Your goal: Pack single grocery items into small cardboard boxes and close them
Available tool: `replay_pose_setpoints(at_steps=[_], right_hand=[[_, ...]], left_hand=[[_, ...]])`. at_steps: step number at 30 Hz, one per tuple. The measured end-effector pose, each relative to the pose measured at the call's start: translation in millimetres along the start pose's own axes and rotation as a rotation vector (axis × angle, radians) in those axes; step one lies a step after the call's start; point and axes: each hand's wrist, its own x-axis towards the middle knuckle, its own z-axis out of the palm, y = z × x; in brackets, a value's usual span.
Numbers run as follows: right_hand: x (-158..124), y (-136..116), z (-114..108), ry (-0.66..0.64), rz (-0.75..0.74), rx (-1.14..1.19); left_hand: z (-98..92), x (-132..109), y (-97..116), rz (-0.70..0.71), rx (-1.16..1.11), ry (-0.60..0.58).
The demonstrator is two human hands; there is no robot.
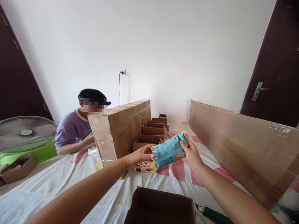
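Observation:
A light blue snack bag (168,152) is held up at a tilt between my two hands, its printed side facing me. My left hand (140,156) grips its lower left end, and my right hand (192,153) pinches the upper right end with the thumb on the front. Just below and behind my left hand, a yellow snack box (145,166) with red lettering sits on the cloth, partly covered by the hand and bag. An open cardboard box (161,207) stands nearest to me, below the bag.
A row of open cardboard boxes (153,131) runs along a taped cardboard wall (126,124). Another cardboard panel (233,137) stands on the right. Beyond the left wall sits a person (72,130). A fan (28,132) is at far left; a dark green handle (216,215) lies at front right.

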Motion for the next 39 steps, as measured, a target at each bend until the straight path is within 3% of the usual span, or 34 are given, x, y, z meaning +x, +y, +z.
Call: replay_pose_setpoints(at_steps=[4,7,13,20,26,31,36,39], right_hand=[[10.2,26.1,12.6,0.021,0.030,-0.036],[19.4,43.7,16.9,0.017,0.053,-0.069],[33.2,67.4,21.1,-0.018,0.109,-0.122],[30.2,71.3,24.0,-0.078,0.132,-0.117],[7.8,55.9,19.5,-0.187,0.240,-0.038],[-20.9,27.1,6.6,-0.272,0.289,0.008],[-60.9,-15.2,-7.5,-0.365,0.192,-0.029],[-90.3,-36.9,-16.7,-0.428,0.152,-0.104]], left_hand=[[-4.4,18.9,-36.0,0.006,-0.059,0.187],[-17.2,33.6,-51.6,0.035,-0.092,0.309],[-40.1,48.9,-63.2,0.050,-0.095,0.440],[-42.8,49.2,-65.6,0.045,-0.060,0.495],[-25.5,36.1,-54.2,0.121,-0.071,0.504],[-4.3,15.6,-35.4,0.191,-0.069,0.478],[18.6,-25.9,-12.8,0.213,-0.025,0.402],[29.6,-59.6,-6.8,0.314,0.133,0.360]])
